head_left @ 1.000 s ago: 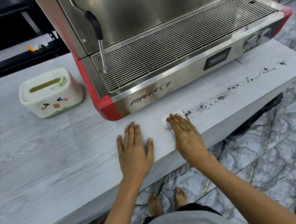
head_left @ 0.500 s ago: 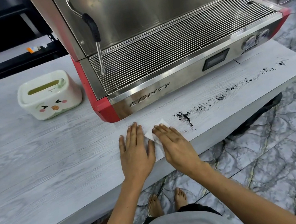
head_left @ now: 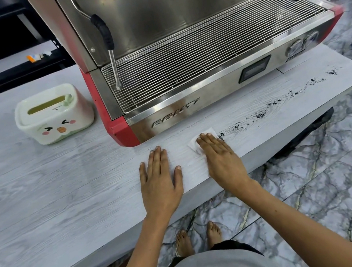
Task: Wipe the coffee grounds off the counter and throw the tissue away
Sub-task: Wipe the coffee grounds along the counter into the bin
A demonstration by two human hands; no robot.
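Right hand (head_left: 220, 161) lies flat, fingers straight, grip uncurled, pressing small white folded tissue (head_left: 196, 145) onto pale wood-grain tabletop (head_left: 44, 195) at centre frame, likely to drag grit along; left hand (head_left: 160, 181) flat beside it, holding nothing, probably bracing; black coffee grounds (head_left: 278, 102) trail toward right edge; steel-and-red espresso machine (head_left: 188, 100) crowds upper side, front edge near, open room rightward

One tissue (head_left: 203, 138), two hands (head_left: 159, 180), one espresso machine (head_left: 182, 54), one tissue box (head_left: 54, 114), apparently.
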